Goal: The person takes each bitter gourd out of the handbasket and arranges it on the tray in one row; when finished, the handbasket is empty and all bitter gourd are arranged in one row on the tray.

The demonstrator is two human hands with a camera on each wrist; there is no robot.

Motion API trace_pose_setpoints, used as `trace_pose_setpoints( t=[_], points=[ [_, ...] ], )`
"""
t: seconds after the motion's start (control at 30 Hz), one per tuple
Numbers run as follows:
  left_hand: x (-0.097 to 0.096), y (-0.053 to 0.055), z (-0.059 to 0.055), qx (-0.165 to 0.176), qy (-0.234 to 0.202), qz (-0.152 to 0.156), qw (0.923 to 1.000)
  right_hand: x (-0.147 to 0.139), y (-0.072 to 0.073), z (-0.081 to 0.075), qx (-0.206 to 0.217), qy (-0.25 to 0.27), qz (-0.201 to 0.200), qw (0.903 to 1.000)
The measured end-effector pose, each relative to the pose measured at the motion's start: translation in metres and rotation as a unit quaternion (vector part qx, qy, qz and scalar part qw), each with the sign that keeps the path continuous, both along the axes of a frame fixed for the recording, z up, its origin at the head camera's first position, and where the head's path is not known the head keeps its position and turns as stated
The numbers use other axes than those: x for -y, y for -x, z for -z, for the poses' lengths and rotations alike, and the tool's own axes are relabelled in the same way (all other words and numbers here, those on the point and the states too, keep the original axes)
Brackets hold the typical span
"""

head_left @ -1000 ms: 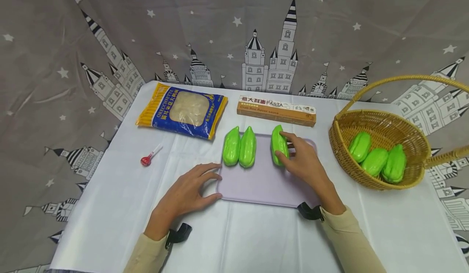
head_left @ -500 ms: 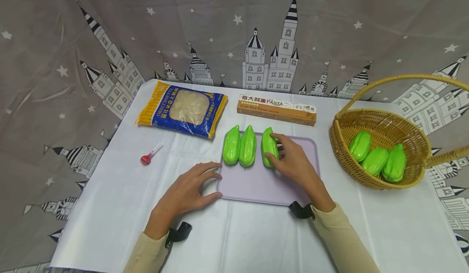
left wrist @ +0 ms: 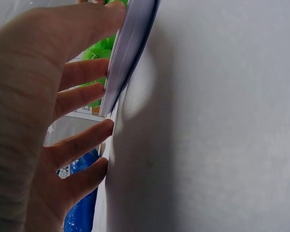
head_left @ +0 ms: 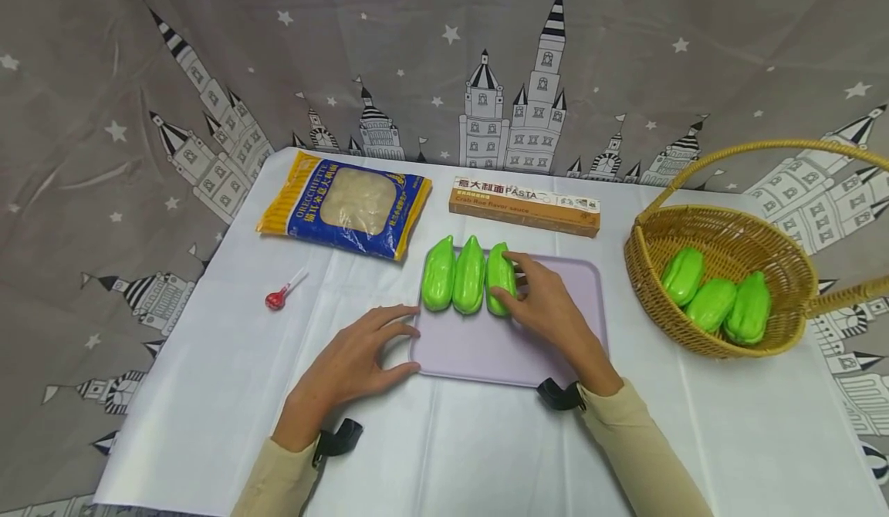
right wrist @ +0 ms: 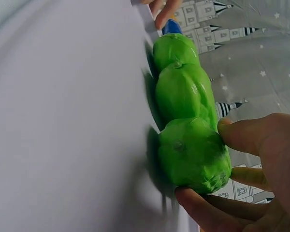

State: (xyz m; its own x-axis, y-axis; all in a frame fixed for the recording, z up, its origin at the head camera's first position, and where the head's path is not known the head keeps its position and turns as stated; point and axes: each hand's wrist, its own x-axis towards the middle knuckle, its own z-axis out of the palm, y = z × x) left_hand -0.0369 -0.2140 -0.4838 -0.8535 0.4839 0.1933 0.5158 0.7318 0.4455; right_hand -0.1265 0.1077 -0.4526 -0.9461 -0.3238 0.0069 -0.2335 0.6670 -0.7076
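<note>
Right hand (head_left: pixel 552 301): thumb and fingers pinch the rightmost green fruit (head_left: pixel 501 282), a glossy ribbed piece, its pointed tip directed away from the person. From the right wrist, its blunt lobed end shows between thumb and fingers, over the lilac tray (head_left: pixel 465 351); whether it bears fully on the tray, cannot tell. Just left of the pinching fingertips, the middle green fruit (head_left: pixel 469 278); past that, the leftmost green fruit (head_left: pixel 438 276), these two side by side on the tray, tips likewise outward. Gap between middle and gripped pieces too narrow to judge for contact. Left hand (head_left: pixel 357 355): fingers spread, loosely bent, clasping nothing, tips at the tray's left edge. Beyond the left fingers, farther from the person, a blue-and-yellow orecchiette bag (head_left: pixel 357 208). Left of those fingertips, well apart, a red lollipop (head_left: pixel 276 299) on the white tablecloth (head_left: pixel 500 455). Beyond the right fingertips, past the tray's far edge, a brown-and-white pasta box (head_left: pixel 524 207). Right of the right fingers, well apart, a wicker basket (head_left: pixel 642 285) with arched handle, three more green fruits (head_left: pixel 711 305) inside. Far past both hands, a grey curtain (head_left: pixel 410 38) printed with castles and stars
</note>
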Motion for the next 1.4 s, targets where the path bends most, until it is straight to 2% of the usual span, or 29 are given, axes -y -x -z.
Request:
trace_pose_setpoints(
  t=[0.3,0.53,0.8,1.0,1.17,1.4],
  points=[
    [0.000,0.000,-0.001,0.019,0.008,-0.003,0.9998,0.003,-0.001,0.003,-0.004,-0.008,0.014,0.9999],
    [-0.001,0.002,-0.002,0.013,0.003,0.002,0.9999,0.003,0.000,0.002,-0.009,-0.013,0.016,0.9997],
    [-0.001,0.001,-0.002,0.021,0.006,-0.002,0.9998,0.000,-0.001,0.001,-0.011,-0.013,0.020,0.9996],
    [-0.001,0.001,0.000,0.019,0.010,-0.002,0.9998,-0.016,-0.002,-0.004,-0.026,-0.006,0.027,0.9993],
    [-0.001,0.001,0.000,0.005,0.006,0.002,1.0000,-0.036,-0.001,-0.011,-0.061,0.002,0.038,0.9974],
    [-0.001,0.001,-0.001,0.013,0.009,-0.001,0.9999,-0.064,-0.005,-0.022,-0.098,0.004,0.070,0.9927]
  ],
)
